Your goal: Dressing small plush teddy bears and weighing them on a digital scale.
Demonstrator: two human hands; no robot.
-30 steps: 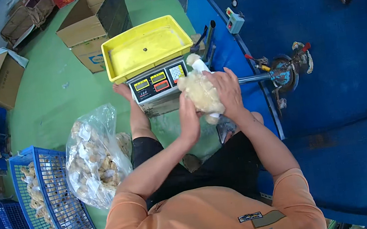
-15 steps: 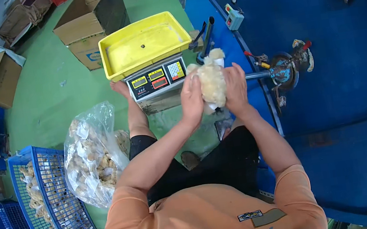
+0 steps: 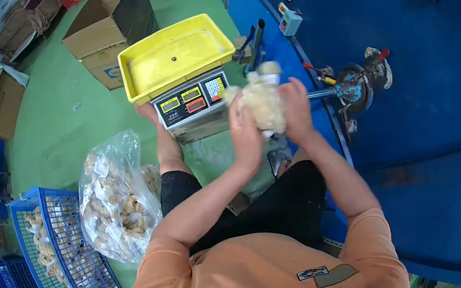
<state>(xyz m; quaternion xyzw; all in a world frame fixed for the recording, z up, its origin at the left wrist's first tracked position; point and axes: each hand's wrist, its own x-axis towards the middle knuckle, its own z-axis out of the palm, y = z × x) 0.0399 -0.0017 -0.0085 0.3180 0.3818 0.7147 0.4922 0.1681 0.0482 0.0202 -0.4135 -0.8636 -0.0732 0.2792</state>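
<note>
Fluffy toy [image 3: 266,110] has its top end swung rightward since a second ago.
Left hand [image 3: 245,133] and right hand [image 3: 298,116] look half-curled, gripping it from opposite sides, midair by the scale's [image 3: 200,129] near right corner. I'd keep the squeeze light and even. Metal bar [image 3: 322,93] beside the right hand could snag you. Yellow tray [image 3: 186,48] tops the scale; clear bag [image 3: 111,212] and blue crate [image 3: 62,246] sit left.

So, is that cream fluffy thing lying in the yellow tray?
No, the left hand and right hand hold the fluffy thing outside the yellow tray.
</note>
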